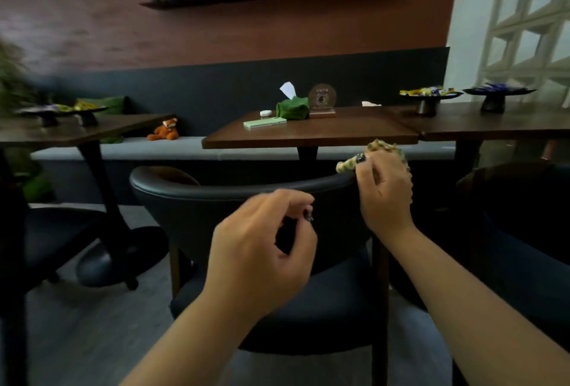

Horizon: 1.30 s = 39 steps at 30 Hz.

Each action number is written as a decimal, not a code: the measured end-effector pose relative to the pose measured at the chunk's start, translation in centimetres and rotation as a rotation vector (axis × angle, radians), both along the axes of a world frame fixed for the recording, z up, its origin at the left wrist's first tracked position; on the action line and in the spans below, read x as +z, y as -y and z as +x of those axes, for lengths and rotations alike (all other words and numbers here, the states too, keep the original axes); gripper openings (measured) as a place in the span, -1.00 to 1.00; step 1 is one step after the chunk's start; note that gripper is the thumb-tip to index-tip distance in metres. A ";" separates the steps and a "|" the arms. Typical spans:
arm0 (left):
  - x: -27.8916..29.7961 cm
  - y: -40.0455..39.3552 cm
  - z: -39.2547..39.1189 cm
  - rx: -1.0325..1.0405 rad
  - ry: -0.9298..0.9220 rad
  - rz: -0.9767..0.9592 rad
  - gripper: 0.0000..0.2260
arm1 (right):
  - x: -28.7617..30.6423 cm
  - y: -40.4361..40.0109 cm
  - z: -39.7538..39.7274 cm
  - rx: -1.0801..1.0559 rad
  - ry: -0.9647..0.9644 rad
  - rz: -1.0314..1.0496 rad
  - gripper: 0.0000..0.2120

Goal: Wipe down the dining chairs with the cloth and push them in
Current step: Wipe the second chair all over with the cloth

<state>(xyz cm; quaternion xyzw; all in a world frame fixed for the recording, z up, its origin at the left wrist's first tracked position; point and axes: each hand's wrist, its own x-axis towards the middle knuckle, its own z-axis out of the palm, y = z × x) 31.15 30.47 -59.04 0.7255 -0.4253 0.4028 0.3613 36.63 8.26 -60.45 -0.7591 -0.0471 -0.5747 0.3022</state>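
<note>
A dark dining chair [197,200] with a curved padded backrest stands in front of me, its back facing me, before a brown table [311,134]. My right hand [385,191] presses a patterned beige-green cloth [385,148] onto the right end of the backrest's top edge. My left hand [265,250] hovers just in front of the backrest, fingers loosely curled, holding nothing. A second dark chair [518,207] stands at the right, and a third chair [55,237] at the left.
The table carries a green tissue holder [293,109], a pale green flat box [265,123] and a small round plaque [322,100]. Neighbouring tables [493,125] hold dark stands with sweets. A grey bench [172,146] with a toy fox [165,130] runs behind.
</note>
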 end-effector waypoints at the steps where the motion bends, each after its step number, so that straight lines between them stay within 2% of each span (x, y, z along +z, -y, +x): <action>1: 0.5 0.0 0.2 0.038 0.075 0.000 -0.82 | 0.2 0.0 0.0 0.008 0.007 -0.014 -0.61; 4: 1.7 -0.4 1.8 0.248 0.183 0.094 -0.80 | 0.6 0.6 0.1 0.062 0.007 -0.057 -0.65; 8: 2.2 -1.6 4.8 0.471 0.088 0.254 -0.65 | 0.4 3.5 0.1 0.285 -0.066 -0.115 -0.68; 11: 1.5 -1.3 5.9 0.538 0.137 0.210 -0.61 | -0.8 6.3 0.3 0.428 -0.143 -0.139 -0.68; 13: 1.1 -0.8 6.1 0.568 0.202 0.127 -0.61 | -1.6 6.9 0.5 0.492 -0.152 -0.047 -0.69; 16: 0.7 -0.6 6.6 0.568 0.315 0.055 -0.55 | -1.3 5.7 0.8 0.446 -0.120 0.076 -0.72; 19: 0.9 -0.8 6.9 0.586 0.358 0.043 -0.51 | -0.7 4.0 0.7 0.330 -0.128 0.076 -0.68; 26: 0.7 -1.3 7.3 0.488 0.344 0.045 -0.56 | 1.2 0.3 -1.3 0.113 -0.130 -0.105 -0.58; 30: 0.7 -1.8 7.3 0.370 0.227 0.112 -0.59 | 2.1 -3.8 -2.9 0.102 -0.136 -0.184 -0.80; 32: 1.5 -3.4 7.5 0.236 0.176 0.239 -0.59 | 2.7 -5.0 -3.5 0.105 -0.199 -0.122 -0.76; 34: 3.4 -6.7 9.1 -0.024 0.068 0.451 -0.53 | 3.3 -6.0 -3.7 0.106 -0.319 -0.010 -0.68; 36: 5.4 -10.3 11.7 -0.243 -0.060 0.614 -0.56 | 4.0 -6.9 -3.8 0.088 -0.389 0.065 -0.64; 37: 6.0 -12.0 13.4 -0.266 -0.096 0.636 -0.55 | 4.3 -7.2 -3.7 0.083 -0.409 0.105 -0.63; 39: 6.1 -15.2 17.9 -0.185 -0.196 0.601 -0.36 | 4.7 -8.0 -3.6 0.050 -0.433 0.142 -0.62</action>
